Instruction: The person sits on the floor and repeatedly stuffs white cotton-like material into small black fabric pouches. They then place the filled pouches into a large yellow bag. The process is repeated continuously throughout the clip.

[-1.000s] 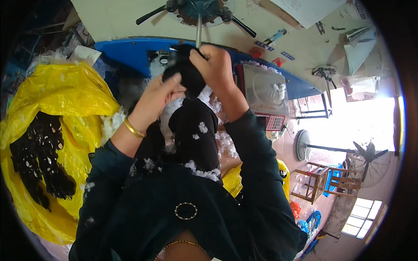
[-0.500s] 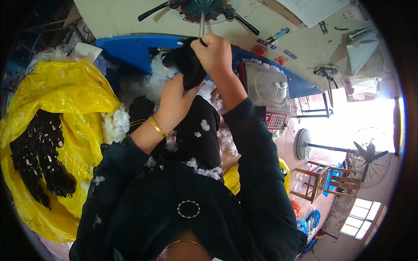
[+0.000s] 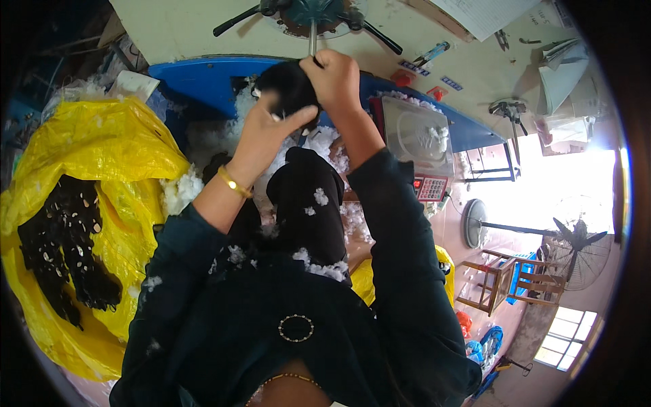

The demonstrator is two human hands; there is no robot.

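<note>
A black, soft, plush-looking piece (image 3: 290,85) hangs at the end of a thin metal tube (image 3: 313,41) that sticks out of a round fitting on the machine panel. My right hand (image 3: 337,80) is closed around its upper right edge, right by the tube. Against its lower left side, my left hand (image 3: 256,139) grips it, thumb across the front and the fingertips blurred. Small pale bits show at the piece's edge. White fluffy stuffing (image 3: 243,112) lies behind and below my hands.
A yellow woven sack (image 3: 129,136) with black plush pieces (image 3: 74,244) stands at left. Right of my hands sits a scale (image 3: 415,136) with a keypad. Two black-handled levers flank the tube's fitting. Farther right are a wooden chair (image 3: 485,281) and a standing fan (image 3: 575,247).
My left hand has shifted a little up and left on the black plush piece, its thumb now spread across the front. The right hand stays by the tube.
</note>
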